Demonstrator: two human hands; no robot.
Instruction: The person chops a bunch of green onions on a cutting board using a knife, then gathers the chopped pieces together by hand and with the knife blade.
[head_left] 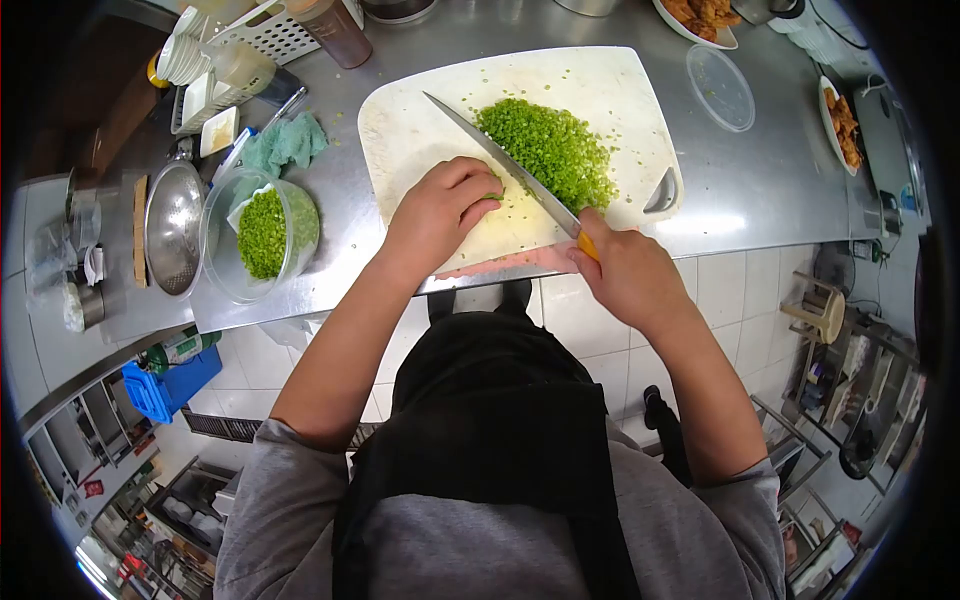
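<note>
My right hand [628, 270] is wrapped round the yellow handle of a long kitchen knife [510, 165]. The blade lies slantwise over the white cutting board [415, 110], its tip pointing to the upper left. Just left of the blade, my left hand [440, 205] has its fingers curled down on the board, with a bit of green onion [493, 197] showing at the fingertips; most of what they hold is hidden. A heap of chopped green onion [548, 145] lies on the far side of the blade, with loose bits scattered round it.
A clear plastic tub [305, 235] with chopped green onion stands at the left, beside a metal strainer [172, 235] and a green cloth [287, 145]. A clear lid [720, 88] lies right of the board. Plates of fried food [842, 130] stand at the far right. Bottles [335, 35] line the back.
</note>
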